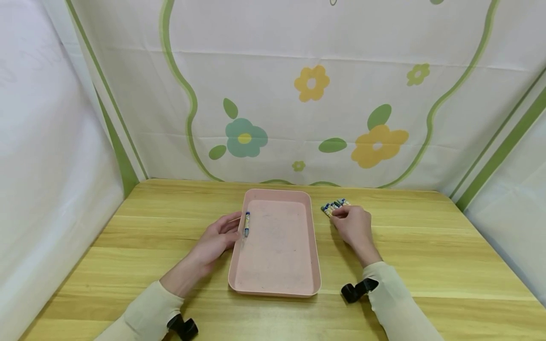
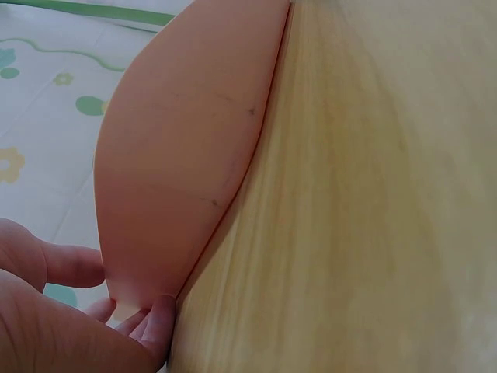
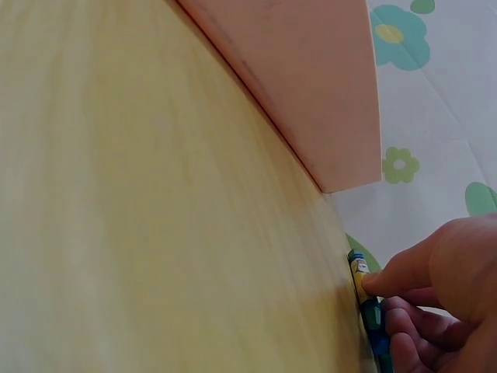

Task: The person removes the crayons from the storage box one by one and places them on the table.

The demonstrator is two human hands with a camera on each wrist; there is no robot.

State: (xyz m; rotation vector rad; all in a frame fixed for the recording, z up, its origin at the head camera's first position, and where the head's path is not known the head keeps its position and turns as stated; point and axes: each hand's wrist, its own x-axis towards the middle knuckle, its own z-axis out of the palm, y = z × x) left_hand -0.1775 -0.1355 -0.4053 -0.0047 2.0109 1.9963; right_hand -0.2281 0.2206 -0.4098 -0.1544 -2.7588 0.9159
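A shallow pink tray [image 1: 277, 246] lies on the wooden table. One crayon [image 1: 247, 223] with a blue end and yellowish wrapper rests inside, along the left wall. My left hand [image 1: 212, 242] holds the tray's left side, its thumb at the rim and fingers against the outer wall. To the right of the tray, several crayons [image 1: 336, 204] lie side by side in a row. My right hand [image 1: 354, 226] is at the near side of this row, thumb and fingers pinching a crayon [image 3: 359, 268] with a yellow wrapper. The fingers partly hide the row.
The wooden table [image 1: 426, 251] ends at a white floral cloth [image 1: 273, 109] behind the tray and crayons. White cloth also hangs on the left and right sides. A black wrist camera [image 1: 359, 290] sits at the right cuff, another black camera [image 1: 182, 327] at the left cuff.
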